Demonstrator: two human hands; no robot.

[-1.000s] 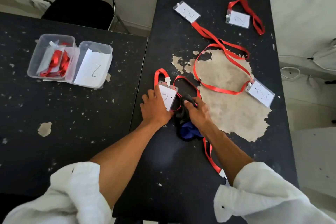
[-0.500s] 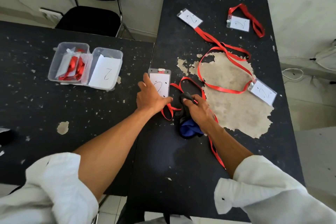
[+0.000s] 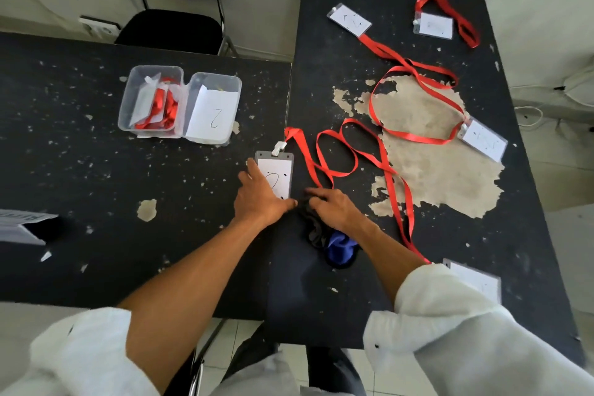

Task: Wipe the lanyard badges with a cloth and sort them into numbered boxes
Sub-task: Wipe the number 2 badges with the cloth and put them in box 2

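White sleeves [image 3: 450,325] — rolled, bare forearms

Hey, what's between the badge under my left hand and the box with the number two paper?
Nothing but bare, paint-chipped tabletop, as the head view shows, between the badge under the left hand and the box.

Left hand [image 3: 260,199] covers the lower-left part of the clear plastic badge with white card [image 3: 279,170], so I can't read its mark in full. Black-and-blue cloth [image 3: 334,246] sits mostly under the gripping right hand [image 3: 334,207]. Near-right clear badge [image 3: 479,278] is half hidden by the white sleeve [image 3: 450,309]. Mark on the far red-strapped badge [image 3: 434,26] is too blurred for me. White paper object [image 3: 19,228] is cut off by the left edge.
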